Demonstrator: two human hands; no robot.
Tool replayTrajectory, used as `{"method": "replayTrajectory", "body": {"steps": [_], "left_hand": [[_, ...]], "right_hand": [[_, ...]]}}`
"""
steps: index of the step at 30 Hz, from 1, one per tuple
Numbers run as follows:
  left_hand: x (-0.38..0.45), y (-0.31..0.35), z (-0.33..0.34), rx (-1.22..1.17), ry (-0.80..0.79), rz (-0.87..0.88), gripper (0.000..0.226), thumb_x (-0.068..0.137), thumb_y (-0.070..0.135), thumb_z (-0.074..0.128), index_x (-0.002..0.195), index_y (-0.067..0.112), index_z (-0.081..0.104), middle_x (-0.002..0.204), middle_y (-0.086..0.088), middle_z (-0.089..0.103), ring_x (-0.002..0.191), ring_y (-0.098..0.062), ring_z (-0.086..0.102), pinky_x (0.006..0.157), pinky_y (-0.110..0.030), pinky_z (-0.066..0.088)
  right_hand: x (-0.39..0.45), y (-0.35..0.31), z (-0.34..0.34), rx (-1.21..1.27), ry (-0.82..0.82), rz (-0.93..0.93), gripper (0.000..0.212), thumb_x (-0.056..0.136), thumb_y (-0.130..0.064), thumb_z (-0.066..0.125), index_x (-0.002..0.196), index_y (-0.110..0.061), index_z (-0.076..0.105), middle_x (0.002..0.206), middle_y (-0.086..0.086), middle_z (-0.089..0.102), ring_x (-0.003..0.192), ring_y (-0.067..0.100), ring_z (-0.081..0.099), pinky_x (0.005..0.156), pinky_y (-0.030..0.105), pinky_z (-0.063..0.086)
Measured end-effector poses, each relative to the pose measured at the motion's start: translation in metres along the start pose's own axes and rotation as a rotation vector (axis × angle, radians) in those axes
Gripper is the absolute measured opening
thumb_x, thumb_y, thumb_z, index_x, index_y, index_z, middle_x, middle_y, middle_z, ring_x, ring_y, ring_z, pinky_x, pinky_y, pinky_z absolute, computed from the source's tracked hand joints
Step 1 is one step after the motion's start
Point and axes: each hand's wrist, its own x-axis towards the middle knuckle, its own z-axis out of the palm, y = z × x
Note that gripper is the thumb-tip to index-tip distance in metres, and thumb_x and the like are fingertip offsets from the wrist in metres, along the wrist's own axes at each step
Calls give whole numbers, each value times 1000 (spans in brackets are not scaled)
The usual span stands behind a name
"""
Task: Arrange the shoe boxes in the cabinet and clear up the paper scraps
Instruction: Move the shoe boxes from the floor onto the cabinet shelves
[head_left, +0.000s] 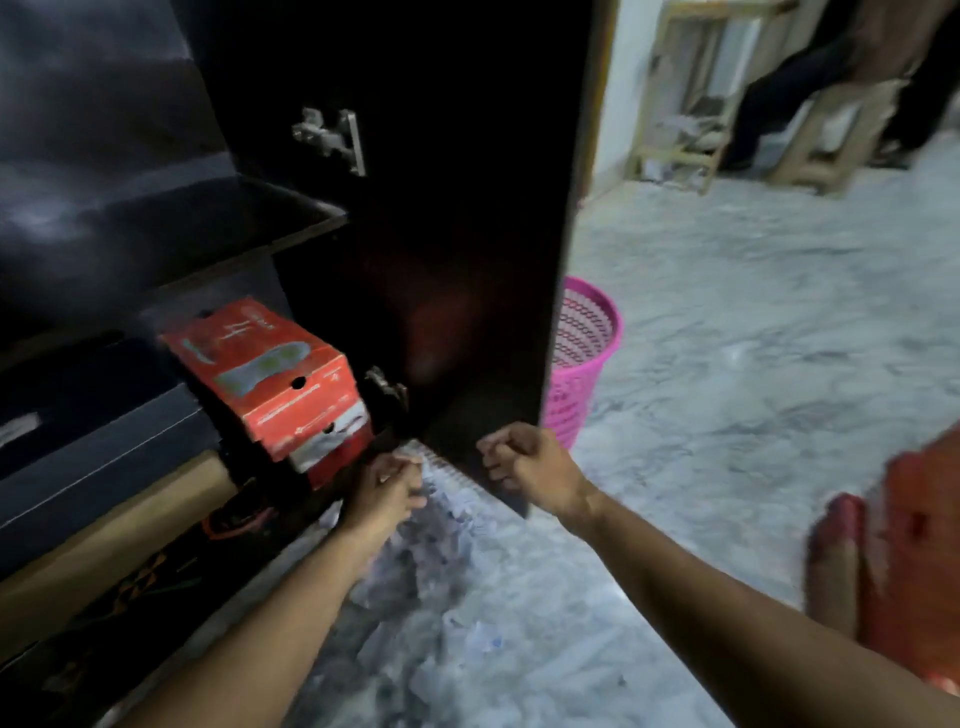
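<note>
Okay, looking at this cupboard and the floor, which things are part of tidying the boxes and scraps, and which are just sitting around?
Part of the job:
red shoe box in the cabinet
dark shoe box beside it
cabinet door, standing open
paper scraps on the floor
pink basket, likely for the scraps

Just around:
wooden stools in the background
red object at right, too blurred to identify

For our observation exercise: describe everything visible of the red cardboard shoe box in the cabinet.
The red cardboard shoe box sits tilted on the dark cabinet's lower shelf, one corner jutting out past the front. Its lid shows a pale sole print and handwriting; the end has round holes and a white label. It rests on darker boxes. The left hand is just below it; contact is unclear.
</note>
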Motion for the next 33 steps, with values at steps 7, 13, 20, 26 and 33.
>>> {"method": "replayTrajectory", "body": {"steps": [7, 13, 20, 26, 33], "left_hand": [[-77, 52, 120, 121, -346, 125, 19, 102, 8, 54, 92, 15, 68, 87, -14, 66, 66, -23, 64, 53, -23, 42], [-151, 90, 243, 232, -669, 213, 15, 100, 11, 55, 100, 16, 69, 98, -10, 66, 75, -21, 68, 60, -26, 43], [-221, 90, 374, 398, -890, 6, 46, 93, 61, 60, 126, 30, 53, 127, 0, 50, 121, -28, 57, 96, -42, 51], [-230, 59, 419, 318, -934, -222, 64, 88, 76, 52, 135, 32, 50, 102, 3, 63, 93, -26, 59, 98, -45, 47], [-192, 38, 392, 77, -824, -256, 47, 89, 57, 64, 126, 27, 61, 108, -6, 71, 101, -26, 65, 110, -49, 48]], "right_hand": [[-141, -10, -136, -89, 368, 17, 27, 73, -39, 58, 85, -19, 72, 82, -8, 71, 74, 11, 64, 68, 23, 50], [-242, -1, -256, -255, 837, 34, 9, 90, -27, 67, 91, -19, 72, 89, 5, 75, 77, 10, 66, 77, 31, 53], [-345, 40, -366, -413, 1403, 550, 56, 87, -44, 67, 136, -19, 59, 136, 19, 54, 132, 40, 46, 109, 49, 41], [-363, 88, -386, -283, 1241, 685, 65, 88, -40, 70, 139, -4, 54, 132, 21, 64, 123, 40, 59, 98, 42, 49], [-358, 100, -382, 7, 1252, 556, 44, 72, -58, 67, 81, -15, 67, 86, 6, 74, 91, 33, 72, 88, 50, 59]]}}
